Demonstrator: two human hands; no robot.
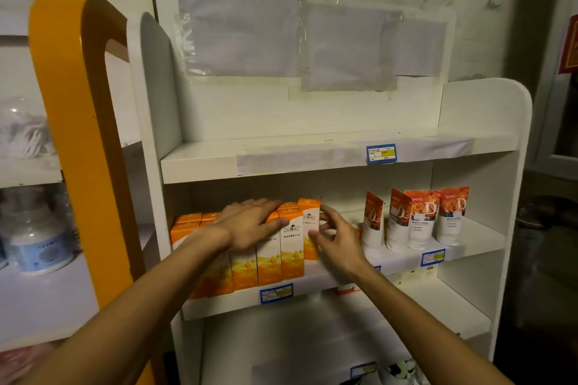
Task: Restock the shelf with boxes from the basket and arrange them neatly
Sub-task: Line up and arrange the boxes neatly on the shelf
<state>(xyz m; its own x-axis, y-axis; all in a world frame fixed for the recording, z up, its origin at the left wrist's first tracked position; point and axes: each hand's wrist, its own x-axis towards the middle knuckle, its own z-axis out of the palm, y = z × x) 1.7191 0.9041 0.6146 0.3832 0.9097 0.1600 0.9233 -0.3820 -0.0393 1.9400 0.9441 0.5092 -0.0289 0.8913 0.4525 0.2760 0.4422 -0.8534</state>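
- Boxes (281,247), orange and white, stand upright in a tight row on the left half of the middle shelf (312,291), with more of them packed behind, toward the left wall of the unit.
- Rightmost box (310,228) sits a little further back than its neighbours and its face looks out of line with theirs; I judge it is the one being squared up, and a careless nudge could twist it more or tip it backward.
- Left hand (250,223) lies flat across the tops of the row, fingers straight and spread, pressing rather than gripping. If it bears down unevenly, the front boxes could lean forward, and they stand close to the shelf lip, so one might go over the edge.
- Right hand (336,236) hovers at the open end of the row, fingers loosely curled and parted, thumb near the last box's face; it is blurred, and I cannot tell whether it touches the box. It has hold of nothing that I can see.
- Tubes (419,219), orange and white, stand just right of that hand, some leaning. A wide sweep of the wrist could knock the nearest one down.
- Basket is not in sight, so I cannot say how many boxes are left.
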